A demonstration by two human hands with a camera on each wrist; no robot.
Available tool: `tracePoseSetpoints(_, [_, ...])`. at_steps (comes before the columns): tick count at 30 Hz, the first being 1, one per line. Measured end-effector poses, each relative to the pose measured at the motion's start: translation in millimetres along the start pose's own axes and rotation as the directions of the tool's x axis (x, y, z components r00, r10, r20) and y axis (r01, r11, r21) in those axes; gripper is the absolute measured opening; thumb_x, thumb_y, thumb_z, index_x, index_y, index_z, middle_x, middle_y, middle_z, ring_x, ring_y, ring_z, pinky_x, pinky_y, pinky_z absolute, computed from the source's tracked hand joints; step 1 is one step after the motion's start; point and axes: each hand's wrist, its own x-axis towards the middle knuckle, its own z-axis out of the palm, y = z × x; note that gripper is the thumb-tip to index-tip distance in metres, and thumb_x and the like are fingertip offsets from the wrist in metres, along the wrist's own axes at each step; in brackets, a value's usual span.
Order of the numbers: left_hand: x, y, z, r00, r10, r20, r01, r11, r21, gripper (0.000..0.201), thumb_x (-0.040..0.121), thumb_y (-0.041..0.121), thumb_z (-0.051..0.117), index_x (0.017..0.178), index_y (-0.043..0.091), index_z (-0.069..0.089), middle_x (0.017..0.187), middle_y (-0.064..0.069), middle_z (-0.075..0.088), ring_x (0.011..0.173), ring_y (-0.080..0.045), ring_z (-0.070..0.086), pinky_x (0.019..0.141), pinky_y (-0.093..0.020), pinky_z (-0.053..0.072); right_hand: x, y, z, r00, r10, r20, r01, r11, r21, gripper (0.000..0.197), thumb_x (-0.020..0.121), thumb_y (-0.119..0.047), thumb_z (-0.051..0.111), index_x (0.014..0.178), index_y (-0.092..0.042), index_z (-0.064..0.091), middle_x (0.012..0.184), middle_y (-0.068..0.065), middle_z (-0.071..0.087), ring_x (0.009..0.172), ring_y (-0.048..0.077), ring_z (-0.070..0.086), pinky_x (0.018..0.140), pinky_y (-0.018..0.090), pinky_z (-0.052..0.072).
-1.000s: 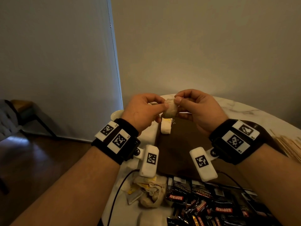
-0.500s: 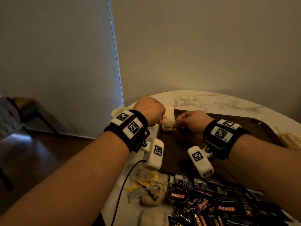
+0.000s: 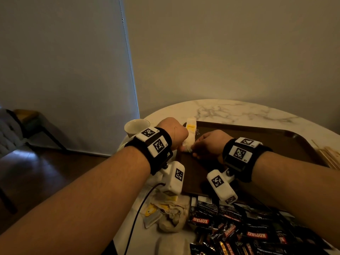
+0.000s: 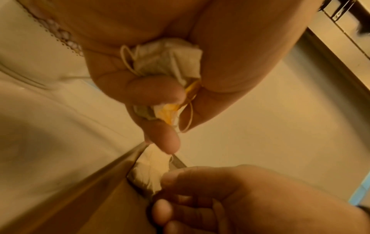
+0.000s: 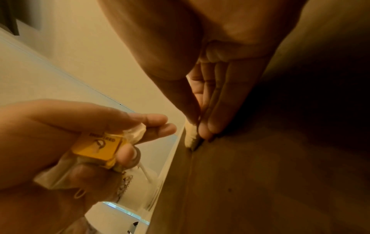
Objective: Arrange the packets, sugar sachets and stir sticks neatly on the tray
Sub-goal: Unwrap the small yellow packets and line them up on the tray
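Over the dark brown rectangular tray (image 3: 257,142) on the round white marble table (image 3: 239,113), my left hand (image 3: 173,133) clutches a crumpled white yellow-tagged tea bag (image 4: 168,63) while my right hand's (image 3: 207,142) fingertips (image 5: 208,126) pinch another white tea bag (image 5: 191,137) at the tray's left edge.

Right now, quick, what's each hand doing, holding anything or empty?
Left hand: fingers curled round a bunch of tea bags with a yellow tag.
Right hand: pinching one tea bag against the tray at its left edge.
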Motion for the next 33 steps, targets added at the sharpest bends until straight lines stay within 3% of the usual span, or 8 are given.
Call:
tracePoseSetpoints(4, [12.0, -4.0, -0.5, 0.998, -0.001, 0.062, 0.002, 1.0, -0.014, 0.017, 0.101, 0.019, 0.062, 0.113, 0.01, 0.071, 0.097, -0.004, 0.069, 0.086, -0.02, 0.067, 0.068, -0.025, 0.053, 8.7, 6.0, 1.2, 0.994, -0.083, -0.074, 0.086, 0.996, 0.035, 0.022, 0.092, -0.003, 0.069, 0.112, 0.005, 0.069, 0.09, 0.014, 0.075, 0.079, 0.023, 0.075, 0.08, 0.037, 0.063])
tracePoseSetpoints(8, [17.2, -7.0, 4.2, 0.999, 0.021, 0.047, -0.012, 0.982, -0.188, 0.024, 0.101, 0.019, 0.062, 0.122, 0.012, 0.069, 0.108, -0.003, 0.071, 0.094, -0.02, 0.069, 0.084, -0.031, 0.056, -7.6, 0.8, -4.3, 0.999, -0.041, -0.017, 0.041, 0.999, 0.023, 0.016, 0.096, -0.009, 0.065, 0.111, -0.004, 0.07, 0.096, 0.012, 0.076, 0.085, 0.02, 0.074, 0.079, 0.036, 0.061])
tracePoseSetpoints(12, [-7.1, 2.3, -2.3, 0.984, -0.094, 0.15, 0.176, 0.411, -0.895, 0.027, 0.104, 0.032, 0.055, 0.114, 0.009, 0.066, 0.088, -0.006, 0.07, 0.054, -0.016, 0.06, 0.039, -0.019, 0.036, -38.2, -4.8, -22.1, 0.945, -0.32, -0.069, 0.325, 0.942, 0.088, 0.01, 0.093, -0.01, 0.07, 0.101, -0.009, 0.075, 0.088, 0.011, 0.073, 0.075, 0.017, 0.066, 0.078, 0.035, 0.056])
tracePoseSetpoints(15, [-22.4, 5.6, 1.1, 0.955, -0.007, 0.295, 0.293, 0.159, -0.943, 0.045, 0.102, 0.052, 0.052, 0.116, 0.011, 0.064, 0.083, -0.008, 0.068, 0.051, -0.017, 0.057, 0.034, -0.017, 0.031, -64.5, -4.0, -31.8, 0.869, -0.493, -0.044, 0.494, 0.869, 0.019, 0.012, 0.089, -0.019, 0.076, 0.101, -0.019, 0.077, 0.096, 0.003, 0.077, 0.08, 0.01, 0.067, 0.075, 0.031, 0.054])
tracePoseSetpoints(19, [-39.8, 13.8, 6.3, 0.924, 0.12, 0.363, 0.343, 0.157, -0.926, 0.071, 0.095, 0.073, 0.045, 0.127, 0.011, 0.061, 0.077, -0.004, 0.062, 0.051, -0.018, 0.056, 0.036, -0.017, 0.03, -77.8, 4.4, -33.3, 0.823, -0.569, 0.006, 0.568, 0.821, -0.062, 0.02, 0.085, -0.028, 0.081, 0.105, -0.028, 0.077, 0.098, -0.004, 0.077, 0.088, 0.008, 0.071, 0.075, 0.026, 0.051])
tracePoseSetpoints(26, [-38.7, 20.1, 15.3, 0.924, 0.184, 0.335, 0.308, 0.163, -0.937, 0.088, 0.091, 0.081, 0.042, 0.141, 0.01, 0.057, 0.114, -0.008, 0.048, 0.056, -0.023, 0.059, 0.036, -0.016, 0.031, -72.7, 15.5, -29.7, 0.788, -0.616, 0.027, 0.616, 0.785, -0.066, 0.012, 0.086, -0.021, 0.08, 0.098, -0.02, 0.077, 0.088, 0.008, 0.076, 0.076, 0.02, 0.072, 0.085, 0.041, 0.061])
tracePoseSetpoints(30, [-34.4, 23.8, 17.2, 0.935, 0.204, 0.29, 0.268, 0.131, -0.955, 0.071, 0.098, 0.071, 0.04, 0.116, 0.012, 0.074, 0.092, -0.008, 0.064, 0.059, -0.02, 0.06, 0.038, -0.017, 0.03, -65.2, 17.2, -33.6, 0.789, -0.612, -0.051, 0.614, 0.785, 0.087, 0.011, 0.088, -0.016, 0.077, 0.099, -0.014, 0.077, 0.094, 0.007, 0.078, 0.069, 0.018, 0.069, 0.064, 0.026, 0.056])
tracePoseSetpoints(33, [-30.9, 24.6, 23.1, 0.962, 0.142, 0.235, 0.218, 0.123, -0.968, 0.059, 0.1, 0.063, 0.046, 0.117, 0.011, 0.068, 0.083, -0.005, 0.067, 0.059, -0.019, 0.059, 0.038, -0.018, 0.032, -57.9, 21.8, -34.7, 0.812, -0.57, -0.128, 0.584, 0.783, 0.215, 0.01, 0.091, -0.015, 0.074, 0.099, -0.011, 0.075, 0.098, 0.008, 0.078, 0.079, 0.016, 0.069, 0.07, 0.027, 0.052])
